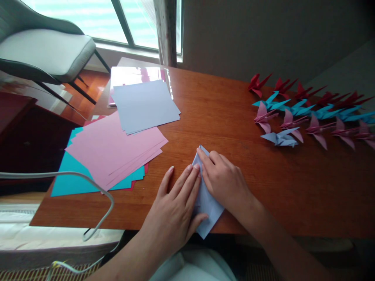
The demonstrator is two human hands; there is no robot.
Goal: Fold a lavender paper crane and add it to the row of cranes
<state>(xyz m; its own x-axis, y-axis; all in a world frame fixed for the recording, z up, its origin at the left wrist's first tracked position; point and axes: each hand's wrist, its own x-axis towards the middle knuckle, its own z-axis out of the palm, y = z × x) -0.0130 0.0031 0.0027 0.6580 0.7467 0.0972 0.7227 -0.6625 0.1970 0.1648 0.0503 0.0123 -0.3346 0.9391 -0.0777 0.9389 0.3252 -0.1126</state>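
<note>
Pale clothing (193, 267) and two bare forearms (131, 253) fill the near edge, just below a folded piece of pale blue paper (212, 210) that lies at the front of a brown wooden table (307, 199). Both of the person's hands rest on this folded paper, which narrows to a point at its far end and again at its near end. On its left side lies the left hand (175, 207), palm down: the little finger is spread apart, the next fingers lie together with their tips on the paper, and the thumb rests lower down on it. On its right side, the right hand (227, 179) is bent over the paper with fingers close together, the index fingertip near the far point; whether finger and thumb pinch the paper cannot be told.

Left of the folded paper are overlapping pink sheets (117, 144) on turquoise sheets (76, 183), with a white cable (84, 175) curving nearby. Beyond it to the left, pale blue sheets (146, 105) partly cover a glossy clear packet (129, 74). Beyond it to the right stand rows of red cranes (256, 85), blue cranes (272, 103) and pink cranes (263, 117), with one pale blue crane (281, 138) nearest it.
</note>
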